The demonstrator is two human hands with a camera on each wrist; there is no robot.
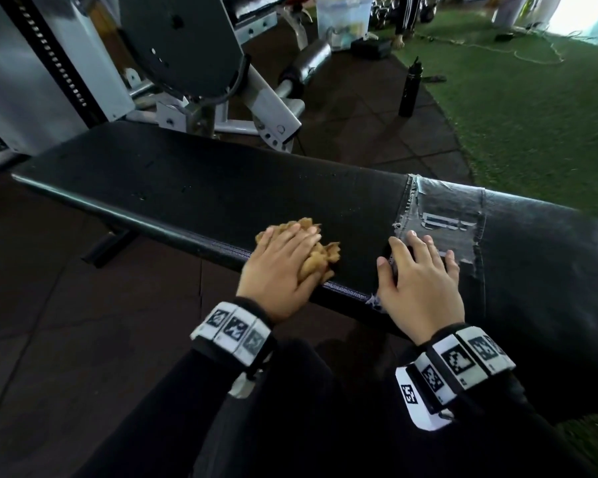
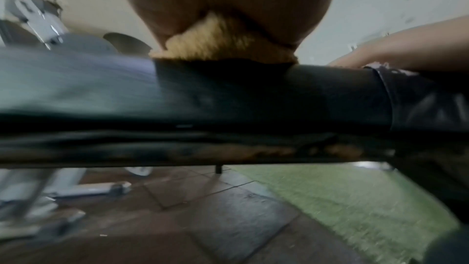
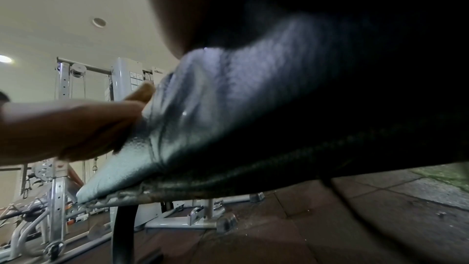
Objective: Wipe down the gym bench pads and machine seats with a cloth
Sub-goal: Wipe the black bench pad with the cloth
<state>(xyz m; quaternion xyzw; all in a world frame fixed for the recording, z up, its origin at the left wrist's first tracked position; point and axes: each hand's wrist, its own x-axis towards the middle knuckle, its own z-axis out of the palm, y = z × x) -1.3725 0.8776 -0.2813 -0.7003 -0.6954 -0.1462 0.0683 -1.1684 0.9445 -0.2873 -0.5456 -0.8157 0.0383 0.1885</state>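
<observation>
A long black bench pad [image 1: 187,188] runs across the head view. A crumpled tan cloth [image 1: 320,258] lies near the pad's near edge, and my left hand [image 1: 283,260] presses flat on it with straight fingers. My right hand [image 1: 418,270] rests flat and spread on a shiny taped patch [image 1: 446,215] of the pad, holding nothing. In the left wrist view the cloth [image 2: 223,41] bulges out under my palm onto the pad's side [image 2: 228,97]. The right wrist view shows the pad [image 3: 228,107] close up and my left hand [image 3: 63,127] beyond it.
A grey weight machine [image 1: 187,46] stands right behind the bench. A black bottle [image 1: 409,88] stands on the dark floor tiles beside green turf [image 1: 532,115]. A clear plastic tub [image 1: 342,19] and a person's legs [image 1: 406,19] are at the back.
</observation>
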